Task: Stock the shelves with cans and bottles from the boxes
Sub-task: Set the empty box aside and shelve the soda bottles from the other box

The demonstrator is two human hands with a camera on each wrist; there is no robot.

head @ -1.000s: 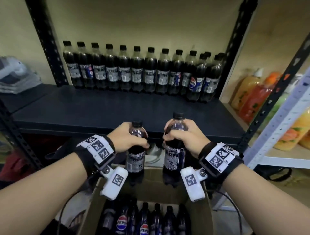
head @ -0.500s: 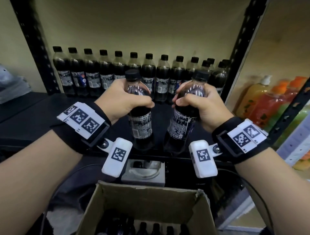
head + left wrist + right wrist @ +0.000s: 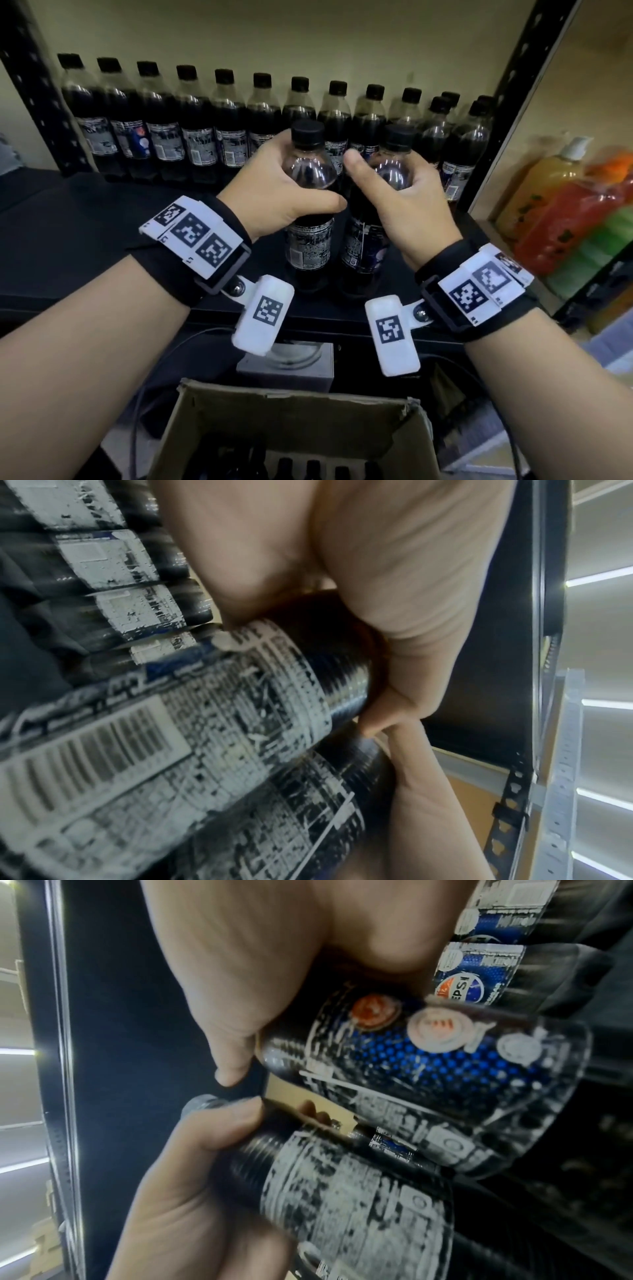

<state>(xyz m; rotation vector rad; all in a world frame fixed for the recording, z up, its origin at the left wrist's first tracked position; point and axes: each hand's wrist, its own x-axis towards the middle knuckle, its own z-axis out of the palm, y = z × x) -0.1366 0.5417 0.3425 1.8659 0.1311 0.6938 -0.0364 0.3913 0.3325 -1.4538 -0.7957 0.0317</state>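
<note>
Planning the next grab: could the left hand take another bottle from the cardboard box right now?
Probably not yet. The left hand grips a bottle over the shelf, so it is occupied. The cardboard box below is open-topped, nothing covering it.

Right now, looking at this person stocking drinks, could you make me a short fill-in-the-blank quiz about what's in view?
1. Each hand, the left hand and the right hand, holds one dark ____.
2. The caps on the row of bottles at the back of the shelf are ____ in colour.
3. Below the hands stands an open ____ box with more bottles inside.
4. The left bottle and right bottle are held ____ the row.

Missing words: bottle; black; cardboard; in front of
</note>
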